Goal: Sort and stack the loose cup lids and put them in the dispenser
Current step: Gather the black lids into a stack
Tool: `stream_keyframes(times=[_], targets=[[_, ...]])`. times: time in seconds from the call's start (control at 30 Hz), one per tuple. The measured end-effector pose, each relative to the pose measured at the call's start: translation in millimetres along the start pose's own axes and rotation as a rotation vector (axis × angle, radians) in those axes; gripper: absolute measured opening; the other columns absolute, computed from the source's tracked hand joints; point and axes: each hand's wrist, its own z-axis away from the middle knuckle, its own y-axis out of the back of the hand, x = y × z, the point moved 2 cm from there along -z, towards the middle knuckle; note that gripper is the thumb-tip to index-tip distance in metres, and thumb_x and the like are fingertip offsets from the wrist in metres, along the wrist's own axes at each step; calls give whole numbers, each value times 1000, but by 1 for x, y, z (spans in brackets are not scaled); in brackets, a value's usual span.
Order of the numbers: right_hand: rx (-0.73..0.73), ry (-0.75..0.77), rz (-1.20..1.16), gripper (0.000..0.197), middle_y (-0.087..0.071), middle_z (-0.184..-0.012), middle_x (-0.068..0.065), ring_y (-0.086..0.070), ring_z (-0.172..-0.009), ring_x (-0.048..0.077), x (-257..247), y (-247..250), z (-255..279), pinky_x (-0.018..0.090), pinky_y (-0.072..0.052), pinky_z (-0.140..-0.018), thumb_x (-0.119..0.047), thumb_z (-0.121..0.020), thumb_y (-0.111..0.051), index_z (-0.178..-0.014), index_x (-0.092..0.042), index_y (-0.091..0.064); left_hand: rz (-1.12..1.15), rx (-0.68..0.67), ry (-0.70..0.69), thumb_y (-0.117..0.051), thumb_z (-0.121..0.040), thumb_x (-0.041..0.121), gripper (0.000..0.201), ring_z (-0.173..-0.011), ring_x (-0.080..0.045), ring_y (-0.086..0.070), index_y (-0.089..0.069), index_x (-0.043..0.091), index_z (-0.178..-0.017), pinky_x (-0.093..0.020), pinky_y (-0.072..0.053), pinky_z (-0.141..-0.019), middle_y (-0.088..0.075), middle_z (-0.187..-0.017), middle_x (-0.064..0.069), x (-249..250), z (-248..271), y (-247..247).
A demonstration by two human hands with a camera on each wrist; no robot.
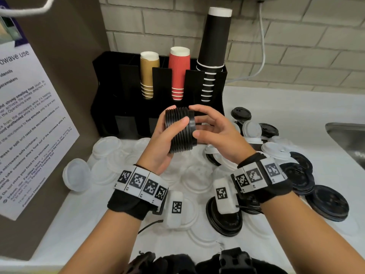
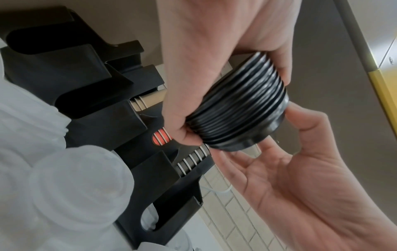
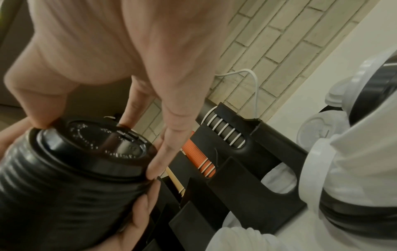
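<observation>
A printed notice (image 1: pixel 29 115) is seen fixed to the brown panel at far L. Translucent white lids (image 1: pixel 107 147) are scattered over the L part of the white surface (image 1: pixel 296 107), one lying on its own nearer the panel. Behind them, vs. the brick wall, the black dispenser (image 1: pixel 110 91) is stood; 3 cup stacks are held in it, L to R: tan cups (image 1: pixel 149 74), red cups (image 1: pixel 178 72), tall black cups (image 1: pixel 214 52).

In front of the dispenser, above the surface, a stack of black lids (image 1: pixel 180 130) is held on its side. The left hand (image 1: pixel 160 147) is wrapped round the stack from below, w/ thumb over the ridged rims, so its grip is clamped on the stack. The right hand (image 1: pixel 217 133) is set vs. the stack's R end; fingertips are touching the rim of the end lid and thumb is near its lower edge, fingers fairly straight, grip apart.

To the R, mixed black & white loose lids (image 1: pixel 262 133) are heaped on the surface, w/ more black lids (image 1: pixel 327 202) nearer the front. A steel sink (image 1: pixel 349 139) is cut off at far R.
</observation>
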Motion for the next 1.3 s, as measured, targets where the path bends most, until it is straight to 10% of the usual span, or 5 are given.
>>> stream_keyframes(times=[0.53, 0.7, 0.93, 1.3], targets=[[-113, 4, 60, 60, -60, -122, -2, -60, -117, 20, -5, 0, 9, 36, -49, -99, -19, -84, -69, -136, -36, -46, -70, 70, -29, -75, -69, 24, 60, -96, -21, -69, -50, 35, -123, -39, -58, -71, -66, -111, 0, -6, 5, -5], [-272, 14, 683, 74, -45, -138, -4, -43, -127, 10, -21, 0, 15, 31, -39, -107, -33, -79, -75, -142, -21, -38, -52, 175, -48, -74, -66, 26, 51, -98, -23, -67, -52, 32, -112, -38, -57, -65, -63, -112, -4, 1, -2, 4], [-1021, -280, 1380, 99, -45, -124, -4, -33, -114, 18, 9, -11, 61, 38, -36, -100, -54, -54, -86, -135, -25, -35, -33, 250, -88, -74, -69, 27, 55, -84, -18, -69, -49, 27, -118, -38, -57, -63, -65, -100, 0, 18, -13, 20], [-945, -35, 1656, 90, -45, -118, 5, -37, -104, 23, 33, -15, 84, 34, -27, -84, -49, -60, -79, -130, -23, -29, -39, 201, -70, -73, -71, 29, 57, -92, -19, -68, -49, 27, -123, -38, -58, -68, -63, -108, -1, 21, -20, 12]])
